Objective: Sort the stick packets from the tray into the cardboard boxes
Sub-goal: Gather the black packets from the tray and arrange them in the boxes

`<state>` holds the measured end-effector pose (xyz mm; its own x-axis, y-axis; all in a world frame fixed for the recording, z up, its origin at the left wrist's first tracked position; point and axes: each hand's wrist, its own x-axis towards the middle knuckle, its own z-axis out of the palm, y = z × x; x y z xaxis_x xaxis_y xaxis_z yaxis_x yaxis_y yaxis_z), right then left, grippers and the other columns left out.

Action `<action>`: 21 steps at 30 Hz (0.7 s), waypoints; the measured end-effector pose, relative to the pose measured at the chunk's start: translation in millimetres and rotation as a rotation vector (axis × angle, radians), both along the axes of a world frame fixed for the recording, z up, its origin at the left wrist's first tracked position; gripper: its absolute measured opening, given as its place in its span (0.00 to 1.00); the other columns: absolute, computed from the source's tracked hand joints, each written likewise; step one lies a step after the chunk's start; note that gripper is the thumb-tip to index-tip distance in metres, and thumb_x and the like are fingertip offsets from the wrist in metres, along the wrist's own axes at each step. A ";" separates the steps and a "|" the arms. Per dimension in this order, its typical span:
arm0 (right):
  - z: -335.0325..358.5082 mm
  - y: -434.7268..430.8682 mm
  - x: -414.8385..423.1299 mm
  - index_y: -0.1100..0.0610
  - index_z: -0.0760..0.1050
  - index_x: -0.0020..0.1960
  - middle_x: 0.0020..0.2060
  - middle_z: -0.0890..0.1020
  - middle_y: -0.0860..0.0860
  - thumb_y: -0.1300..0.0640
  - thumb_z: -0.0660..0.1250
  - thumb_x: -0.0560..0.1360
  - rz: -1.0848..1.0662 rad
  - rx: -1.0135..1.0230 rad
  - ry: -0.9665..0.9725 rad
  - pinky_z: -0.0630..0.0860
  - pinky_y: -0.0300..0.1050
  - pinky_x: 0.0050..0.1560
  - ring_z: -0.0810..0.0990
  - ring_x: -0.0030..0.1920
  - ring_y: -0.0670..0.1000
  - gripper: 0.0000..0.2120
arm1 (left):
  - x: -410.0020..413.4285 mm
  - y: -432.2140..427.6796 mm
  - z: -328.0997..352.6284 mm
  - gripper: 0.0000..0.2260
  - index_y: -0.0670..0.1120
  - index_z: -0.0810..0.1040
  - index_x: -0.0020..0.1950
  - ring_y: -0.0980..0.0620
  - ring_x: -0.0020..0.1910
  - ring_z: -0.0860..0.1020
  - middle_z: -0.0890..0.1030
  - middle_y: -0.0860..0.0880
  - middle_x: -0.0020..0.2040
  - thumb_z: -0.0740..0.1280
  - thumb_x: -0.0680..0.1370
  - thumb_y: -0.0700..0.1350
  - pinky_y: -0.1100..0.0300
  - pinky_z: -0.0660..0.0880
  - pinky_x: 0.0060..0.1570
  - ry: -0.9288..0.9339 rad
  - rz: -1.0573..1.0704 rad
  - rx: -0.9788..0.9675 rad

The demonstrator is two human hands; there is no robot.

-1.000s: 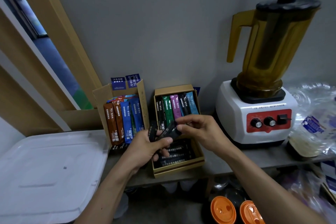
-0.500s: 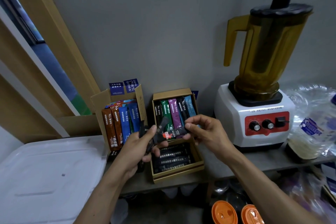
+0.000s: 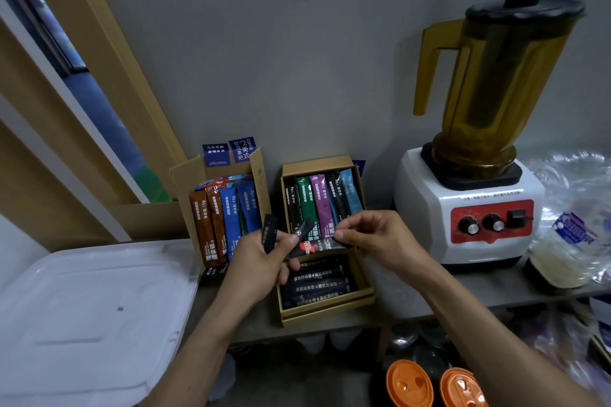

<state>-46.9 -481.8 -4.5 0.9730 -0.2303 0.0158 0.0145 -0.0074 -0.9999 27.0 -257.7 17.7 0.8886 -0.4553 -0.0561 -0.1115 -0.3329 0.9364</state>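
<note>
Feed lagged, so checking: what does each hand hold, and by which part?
The right hand pinches the right end of a red-marked black stick packet; the left hand grips several black stick packets by their lower ends.

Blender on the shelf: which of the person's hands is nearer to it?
Right. The right hand is just left of the blender, pinching a red-and-black packet; the left hand, holding black packets, is farther left.
</note>
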 end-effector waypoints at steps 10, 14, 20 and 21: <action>-20.4 -1.5 9.4 0.49 0.85 0.48 0.47 0.87 0.42 0.56 0.76 0.75 -0.002 -0.578 0.056 0.83 0.42 0.53 0.84 0.52 0.38 0.03 | 11.5 6.6 -0.6 0.03 0.50 0.79 0.51 0.59 0.28 0.77 0.83 0.48 0.37 0.66 0.82 0.46 0.60 0.72 0.33 -0.196 0.124 0.090; -25.6 11.8 12.8 0.45 0.82 0.51 0.49 0.86 0.41 0.48 0.77 0.73 -0.090 -0.830 0.075 0.84 0.46 0.53 0.83 0.51 0.39 0.08 | 8.4 3.8 5.2 0.05 0.46 0.80 0.55 0.56 0.28 0.76 0.83 0.46 0.42 0.65 0.83 0.42 0.63 0.69 0.27 0.100 0.036 -0.067; -12.8 11.8 6.8 0.47 0.82 0.56 0.51 0.85 0.44 0.48 0.73 0.77 -0.199 -0.452 0.000 0.82 0.37 0.43 0.85 0.49 0.43 0.08 | 7.4 9.3 1.5 0.11 0.47 0.82 0.61 0.52 0.33 0.81 0.85 0.44 0.46 0.71 0.79 0.43 0.65 0.67 0.25 0.282 -0.084 -0.076; -9.3 10.3 6.2 0.50 0.83 0.57 0.52 0.86 0.48 0.51 0.72 0.78 -0.126 -0.253 -0.019 0.83 0.39 0.46 0.86 0.52 0.45 0.08 | 6.5 8.9 1.7 0.10 0.47 0.82 0.59 0.52 0.33 0.80 0.86 0.44 0.45 0.72 0.78 0.43 0.65 0.67 0.25 0.269 -0.090 -0.070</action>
